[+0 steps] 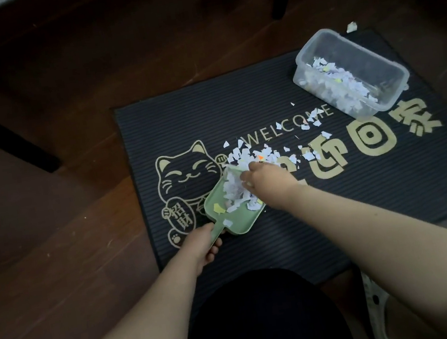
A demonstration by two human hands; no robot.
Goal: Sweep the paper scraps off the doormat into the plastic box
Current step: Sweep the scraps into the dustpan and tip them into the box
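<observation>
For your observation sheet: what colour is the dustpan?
Pale green dustpan, clearest in the head view, its only view.

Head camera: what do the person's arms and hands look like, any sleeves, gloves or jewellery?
Both arms are bare to the frame edge, with no sleeves in view. The left hand and right hand have no gloves; no rings, watch or bracelet show. Fingernails are too small and dim to judge.

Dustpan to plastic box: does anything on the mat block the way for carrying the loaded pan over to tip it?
Nothing visible does. Between the green dustpan, held by the left hand, and the plastic box lie only flat loose scraps on the doormat. The box is open on top.
</observation>
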